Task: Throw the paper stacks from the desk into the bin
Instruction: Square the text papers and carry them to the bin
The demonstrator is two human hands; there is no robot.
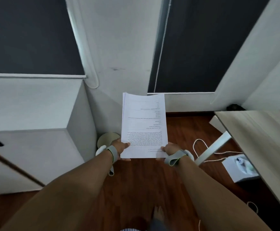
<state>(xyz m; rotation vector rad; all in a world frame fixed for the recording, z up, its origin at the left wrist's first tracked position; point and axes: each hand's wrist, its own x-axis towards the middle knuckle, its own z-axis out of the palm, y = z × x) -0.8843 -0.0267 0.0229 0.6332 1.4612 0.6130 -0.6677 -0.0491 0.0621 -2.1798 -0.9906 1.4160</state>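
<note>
Both hands, left hand (119, 147) and right hand (170, 150), pinch the white printed paper stack (144, 124) with closed fingers, its long axis pointing forward, the round beige bin (106, 137) just left below

Round pale beige bin (106, 138), lower centre-left: mostly hidden behind white printed paper stack (144, 125) and left hand (119, 147). Stack's print: too small to read. Light wood surface (261, 135), right: cut off by frame edge. White box (239, 167) beneath it: partly hidden, contents indistinct.

One paper stack (144, 125), two hands, one desk (259, 135), and what looks like one bin (106, 138).
</note>
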